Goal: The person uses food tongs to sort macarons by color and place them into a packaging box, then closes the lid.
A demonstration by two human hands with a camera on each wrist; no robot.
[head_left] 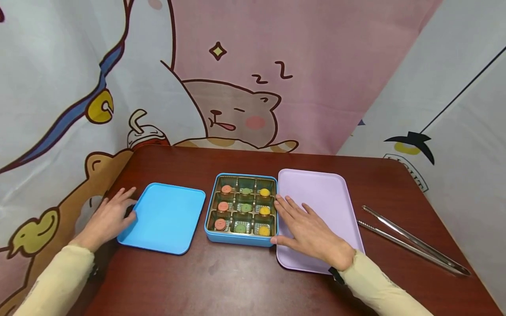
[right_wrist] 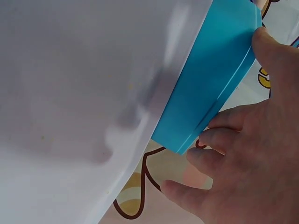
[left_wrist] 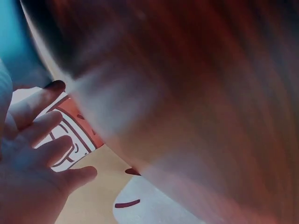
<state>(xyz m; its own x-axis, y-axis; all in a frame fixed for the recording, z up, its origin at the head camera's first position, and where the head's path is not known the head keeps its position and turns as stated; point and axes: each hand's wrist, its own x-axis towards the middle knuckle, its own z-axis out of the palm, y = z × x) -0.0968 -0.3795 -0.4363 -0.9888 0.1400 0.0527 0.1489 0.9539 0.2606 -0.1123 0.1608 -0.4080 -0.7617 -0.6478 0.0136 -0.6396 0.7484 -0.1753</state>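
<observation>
metal tongs (head_left: pixel 413 240) lie on the brown table (head_left: pixel 237 281), well right, before what seems a cartoon-printed cloth backdrop (head_left: pixel 237 87).

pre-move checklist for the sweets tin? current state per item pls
1. Blue tin open, lid off to its left: ok.
2. All nine cells filled with sweets: ok.
3. Right hand flat on purple tray, fingers at tin's edge, no grip: ok.
4. Left hand at lid's left edge; contact: cannot tell.
5. Tongs in hand: not ok, lying on table to the right of the tray.
</observation>
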